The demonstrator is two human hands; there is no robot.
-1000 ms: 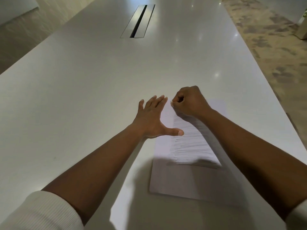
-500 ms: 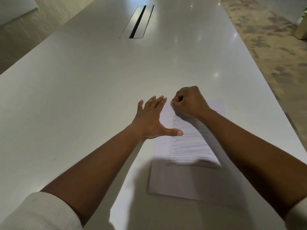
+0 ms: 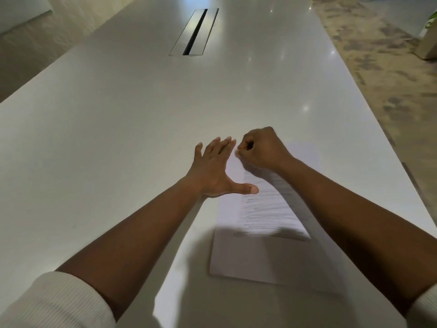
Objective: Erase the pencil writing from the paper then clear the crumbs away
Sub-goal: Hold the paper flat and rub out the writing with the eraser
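the left hand (image 3: 212, 169) stays flat, pinning the paper (image 3: 257, 252) to the table (image 3: 118, 114). the right hand (image 3: 262, 149) keeps its curled grip at the top edge; its contents are hidden. most writing (image 3: 267, 209) remains.

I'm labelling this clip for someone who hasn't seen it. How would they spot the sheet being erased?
Start from the long white table with a metal cable slot far along its middle. Near the camera, right of centre, lies a white paper between the forearms, the left hand flat on its far-left edge, the right hand fisted at its top. Grey pencil scribble marks it out.
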